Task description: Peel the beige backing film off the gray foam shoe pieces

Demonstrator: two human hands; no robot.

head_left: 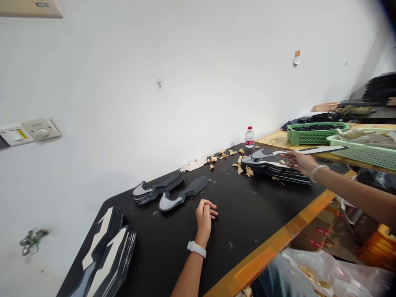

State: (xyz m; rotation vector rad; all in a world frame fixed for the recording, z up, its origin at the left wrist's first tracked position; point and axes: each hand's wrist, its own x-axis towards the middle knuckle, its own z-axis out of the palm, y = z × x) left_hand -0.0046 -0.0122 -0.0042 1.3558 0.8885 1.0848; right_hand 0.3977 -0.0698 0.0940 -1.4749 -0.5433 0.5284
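My right hand pinches a long, flat, dark cut-out piece with a grey curved end and a white strip along it. It is held just above a stack of similar pieces at the right of the black table. My left hand, with a white watch at its wrist, rests on the tabletop, fingers loosely bent and partly apart, with nothing in them. Nearest to it lie two small stacks of dark hooked pieces, a front stack and a back stack.
Two stacks of white-topped pieces lie at the table's left. Curled tan scraps, a white sheet and a red-capped bottle sit along the wall. Green baskets stand right. A plastic bag hangs below the orange edge.
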